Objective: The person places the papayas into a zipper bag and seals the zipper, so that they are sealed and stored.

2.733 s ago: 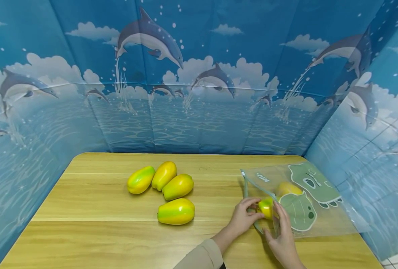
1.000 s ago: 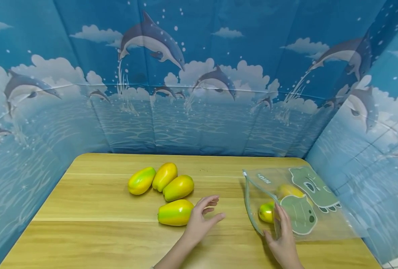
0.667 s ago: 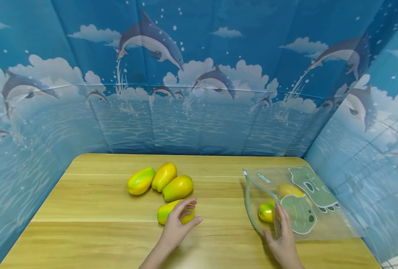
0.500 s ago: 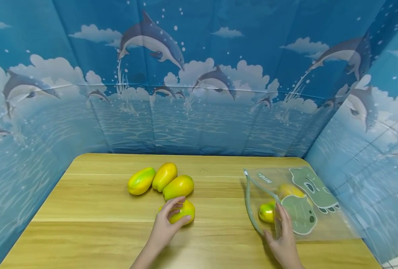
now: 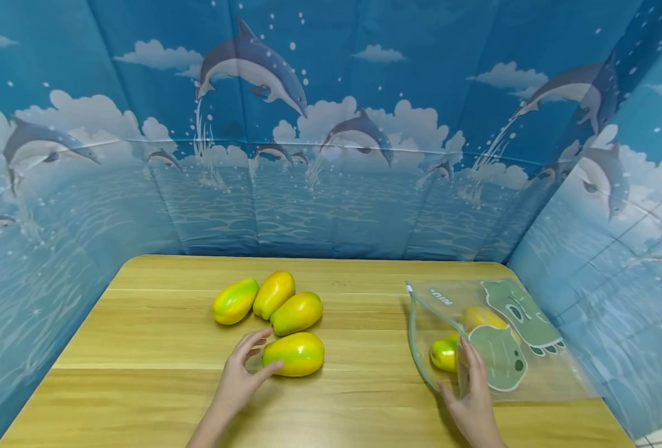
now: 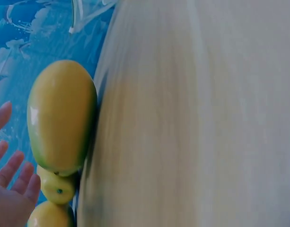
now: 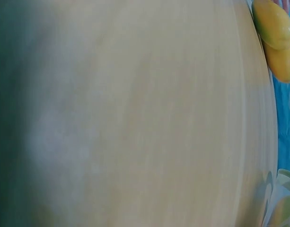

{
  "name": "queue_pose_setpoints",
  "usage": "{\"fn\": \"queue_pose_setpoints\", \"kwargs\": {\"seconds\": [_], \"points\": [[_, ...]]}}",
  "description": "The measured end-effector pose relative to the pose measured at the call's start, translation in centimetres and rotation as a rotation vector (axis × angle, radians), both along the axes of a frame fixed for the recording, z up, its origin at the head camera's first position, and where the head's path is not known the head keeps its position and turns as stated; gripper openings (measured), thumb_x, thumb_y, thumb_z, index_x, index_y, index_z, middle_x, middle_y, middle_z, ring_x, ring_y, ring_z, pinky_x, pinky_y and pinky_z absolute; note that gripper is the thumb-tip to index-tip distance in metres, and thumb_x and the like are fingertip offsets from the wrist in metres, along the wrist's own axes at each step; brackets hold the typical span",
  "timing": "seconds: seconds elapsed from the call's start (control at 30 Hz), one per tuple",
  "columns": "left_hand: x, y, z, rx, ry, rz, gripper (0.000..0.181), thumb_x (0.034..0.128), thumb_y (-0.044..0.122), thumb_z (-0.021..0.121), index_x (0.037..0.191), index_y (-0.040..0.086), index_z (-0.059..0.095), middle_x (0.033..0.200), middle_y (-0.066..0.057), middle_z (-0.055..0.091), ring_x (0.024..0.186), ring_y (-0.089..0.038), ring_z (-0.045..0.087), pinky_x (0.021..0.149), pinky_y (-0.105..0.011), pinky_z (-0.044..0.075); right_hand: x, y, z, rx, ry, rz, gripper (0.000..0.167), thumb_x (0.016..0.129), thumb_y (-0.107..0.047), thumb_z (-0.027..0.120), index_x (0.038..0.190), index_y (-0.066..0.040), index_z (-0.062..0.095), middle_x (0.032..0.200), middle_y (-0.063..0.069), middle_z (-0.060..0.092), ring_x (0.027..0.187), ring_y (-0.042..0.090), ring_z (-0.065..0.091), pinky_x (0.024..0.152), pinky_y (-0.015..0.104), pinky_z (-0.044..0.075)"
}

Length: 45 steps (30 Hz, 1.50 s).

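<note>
My left hand (image 5: 233, 382) is at the left end of the nearest yellow-green fruit (image 5: 300, 354), thumb and fingers apart around that end; contact cannot be told. In the left wrist view the hand (image 6: 14, 189) is beside a large fruit (image 6: 62, 116), its fingers spread. My right hand (image 5: 473, 398) holds the near edge of a clear bag (image 5: 544, 373) with green cartoon prints, its mouth facing left. Inside the bag, one fruit (image 5: 444, 353) lies near the mouth and yellow fruit (image 5: 479, 316) shows farther in. The bag's edge (image 7: 286, 179) shows in the right wrist view.
Three more fruits, left (image 5: 236, 302), middle (image 5: 275, 294) and right (image 5: 297, 312), lie together behind the nearest one on the wooden table (image 5: 140, 386). A blue dolphin-print cloth (image 5: 331, 205) hangs behind the table and along its sides.
My left hand has left the fruit in the bag's mouth and moved left, passing over the nearest loose fruit to its left end. My right hand has stayed at the bag.
</note>
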<state>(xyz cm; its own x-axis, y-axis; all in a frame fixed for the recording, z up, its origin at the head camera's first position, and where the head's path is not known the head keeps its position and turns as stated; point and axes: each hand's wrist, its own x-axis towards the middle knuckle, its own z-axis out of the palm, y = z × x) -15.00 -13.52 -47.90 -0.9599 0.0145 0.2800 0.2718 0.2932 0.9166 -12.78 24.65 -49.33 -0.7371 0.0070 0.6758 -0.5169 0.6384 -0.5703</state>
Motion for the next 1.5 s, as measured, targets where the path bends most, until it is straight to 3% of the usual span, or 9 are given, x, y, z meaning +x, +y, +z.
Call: {"fn": "queue_pose_setpoints", "kwargs": {"seconds": [0.13,0.33,0.67,0.77,1.03,1.5], "points": [[-0.2,-0.8,-0.8,-0.054,-0.045,-0.032,0.06,0.0698,0.017,0.079,0.123,0.006,0.054,0.123,-0.007,0.054,0.108,-0.029,0.05,0.091,-0.044,0.045,-0.2,0.6,-0.9,-0.002,0.013,0.018,0.103,0.044,0.031,0.068,0.137,0.011,0.027,0.135,0.03,0.029,0.125,-0.003,0.027,0.097,0.004,0.026],[-0.6,-1.7,-1.4,-0.053,-0.087,-0.108,0.064,0.0687,0.016,0.079,0.126,0.005,0.052,0.125,-0.011,0.051,0.11,-0.029,0.048,0.091,-0.047,0.044,-0.1,0.5,-0.7,-0.003,0.014,0.022,0.103,0.044,0.032,0.068,0.136,0.012,0.027,0.133,0.031,0.029,0.125,-0.003,0.027,0.097,0.004,0.027],[-1.2,-2.5,-2.4,-0.039,-0.115,-0.239,0.064,0.0705,0.015,0.078,0.127,0.003,0.049,0.129,-0.014,0.048,0.114,-0.023,0.049,0.096,-0.038,0.043,0.7,-1.3,2.2,-0.004,-0.006,-0.006,0.096,0.042,0.036,0.064,0.13,0.019,0.029,0.124,0.039,0.032,0.121,-0.007,0.027,0.096,0.003,0.027],[-1.2,-2.6,-2.6,-0.038,-0.137,-0.245,0.064,0.0704,0.015,0.078,0.127,0.004,0.05,0.129,-0.012,0.049,0.117,-0.026,0.047,0.097,-0.037,0.042,0.6,-1.2,2.0,-0.005,-0.012,-0.009,0.097,0.042,0.036,0.064,0.131,0.018,0.029,0.125,0.038,0.032,0.121,-0.007,0.027,0.096,0.003,0.026],[-1.5,-2.7,-2.9,-0.061,-0.176,-0.242,0.064,0.072,0.02,0.077,0.129,0.007,0.049,0.131,-0.011,0.048,0.118,-0.029,0.046,0.098,-0.038,0.04,-0.2,0.3,-0.3,-0.006,-0.002,0.014,0.104,0.044,0.034,0.067,0.137,0.011,0.028,0.132,0.031,0.031,0.123,-0.003,0.028,0.097,0.004,0.027],[-1.5,-2.2,-2.9,-0.08,-0.179,-0.195,0.063,0.0705,0.02,0.077,0.127,0.009,0.052,0.127,-0.007,0.052,0.106,-0.018,0.053,0.092,-0.031,0.045,-0.1,0.5,-0.4,-0.008,0.002,0.026,0.103,0.046,0.032,0.068,0.137,0.01,0.027,0.132,0.031,0.03,0.123,-0.002,0.028,0.097,0.004,0.027]]}}
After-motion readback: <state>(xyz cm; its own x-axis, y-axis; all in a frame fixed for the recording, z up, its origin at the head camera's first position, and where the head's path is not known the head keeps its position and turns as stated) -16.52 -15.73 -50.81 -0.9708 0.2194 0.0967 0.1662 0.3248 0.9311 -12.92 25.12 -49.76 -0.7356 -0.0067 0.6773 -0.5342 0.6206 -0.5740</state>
